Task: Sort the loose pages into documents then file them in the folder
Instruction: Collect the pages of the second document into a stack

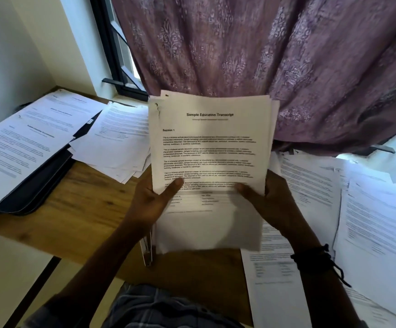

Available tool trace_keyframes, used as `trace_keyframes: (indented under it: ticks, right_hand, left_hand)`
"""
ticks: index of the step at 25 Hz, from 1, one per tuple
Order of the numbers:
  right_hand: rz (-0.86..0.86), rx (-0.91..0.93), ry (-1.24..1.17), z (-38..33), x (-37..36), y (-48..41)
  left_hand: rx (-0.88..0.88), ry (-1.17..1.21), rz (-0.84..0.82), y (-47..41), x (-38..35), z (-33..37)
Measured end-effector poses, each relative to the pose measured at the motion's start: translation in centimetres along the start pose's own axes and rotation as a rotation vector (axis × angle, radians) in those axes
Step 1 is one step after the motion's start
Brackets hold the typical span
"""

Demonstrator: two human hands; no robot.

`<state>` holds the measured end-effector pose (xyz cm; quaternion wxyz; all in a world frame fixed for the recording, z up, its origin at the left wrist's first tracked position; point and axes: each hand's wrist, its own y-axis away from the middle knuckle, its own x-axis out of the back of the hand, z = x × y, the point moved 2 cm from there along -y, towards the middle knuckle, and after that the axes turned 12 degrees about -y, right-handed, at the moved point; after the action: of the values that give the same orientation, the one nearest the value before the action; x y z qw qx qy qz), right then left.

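Lap: checked grey cloth is showing at the bottom edge, below the near edge of the worktop.
Left hand: is gripping the lower left edge of the stack of pages, with the thumb lying across the front sheet and the fingers behind.
Right hand: is gripping the lower right edge of the same stack, thumb on the front; a dark cord band is sitting on the wrist.
Stack of pages: is being held up above the worktop between both hands; the top sheet is showing "Sample Education Transcript" and "Section 1".
Folder: dark, is lying at the left of the wooden worktop, mostly under printed sheets.
Loose pages: one heap is lying just beside the folder; another spread is covering the right side.
Curtain: purple and patterned, is hanging behind the stack.
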<state>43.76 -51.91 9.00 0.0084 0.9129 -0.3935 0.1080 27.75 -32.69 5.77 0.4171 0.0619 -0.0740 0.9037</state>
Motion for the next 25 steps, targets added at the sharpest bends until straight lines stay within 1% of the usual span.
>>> trace_keyframes:
  ticks: [2,4,8,10,13,14,17,19,20,21,23,25]
  right_hand:
    - [0.084,0.074,0.065,0.6,0.8,0.2]
    - [0.150,0.101,0.121,1.9,1.0,0.5]
    - [0.190,0.107,0.077,4.5,1.3,1.7]
    - [0.209,0.090,0.021,5.6,1.2,2.3]
    - [0.279,0.072,0.085,6.2,1.3,2.6]
    - [0.297,0.050,0.073,6.2,1.6,2.7]
    - [0.288,-0.033,-0.077,5.9,2.5,3.2]
    - [0.262,-0.101,-0.141,6.4,3.0,3.8]
    - [0.262,-0.152,-0.099,7.1,3.3,4.3]
    - [0.273,-0.211,0.004,8.1,3.9,4.8]
    - [0.295,-0.328,0.325,11.0,5.8,6.4]
    - [0.287,-0.338,0.630,13.0,6.9,8.3]
  left_hand:
    - [-0.015,-0.012,-0.011,-0.5,-1.0,0.1]
    - [0.006,-0.022,-0.002,-0.9,-2.1,-0.2]
    - [0.034,-0.032,-0.044,-1.0,-3.6,-1.8]
    - [0.048,-0.065,-0.076,-0.9,-3.9,-2.7]
    - [0.020,-0.130,-0.128,-1.0,-4.1,-2.9]
    - [0.017,-0.140,-0.143,-1.1,-4.1,-2.6]
    - [0.012,-0.146,-0.202,-1.4,-4.0,-2.2]
    - [0.048,-0.138,-0.201,-1.5,-4.1,-2.2]
    - [0.075,-0.125,-0.184,-1.3,-4.2,-2.4]
    - [0.101,-0.107,-0.156,-1.1,-4.2,-2.7]
    - [0.149,-0.062,-0.099,-0.3,-4.5,-2.8]
    - [0.175,-0.025,-0.077,0.6,-4.7,-2.9]
